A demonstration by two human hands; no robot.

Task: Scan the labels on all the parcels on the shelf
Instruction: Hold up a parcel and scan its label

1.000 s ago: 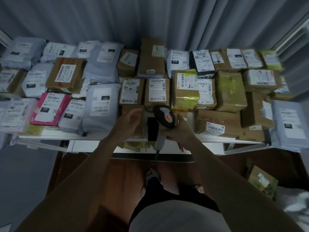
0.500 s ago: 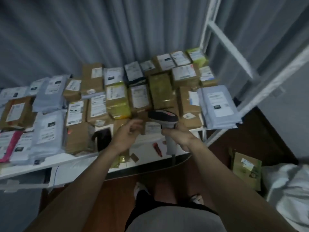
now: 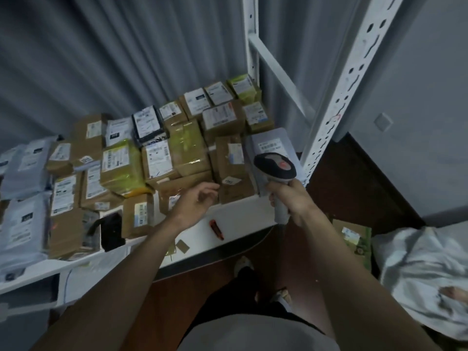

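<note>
Mid-scan at the shelf's (image 3: pixel 243 206) right end. Right hand (image 3: pixel 291 196) wrapped tight round the scanner (image 3: pixel 276 171), aimed over the grey bag (image 3: pixel 268 145); left hand (image 3: pixel 197 198) loosely open, holding nothing, near the brown box (image 3: pixel 233 171). Parcels packed across the shelf. Next, probably: line up on that bag's label.

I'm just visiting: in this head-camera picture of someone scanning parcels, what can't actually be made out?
Head view, the only one:
- Label print on the parcels: too small and blurred to read.
- The grey parcel at the shelf's right end: partly hidden behind the scanner in the right hand.
- Parcels at far left: cut off by the frame edge.
- Whether the left hand touches a box: unclear.
</note>
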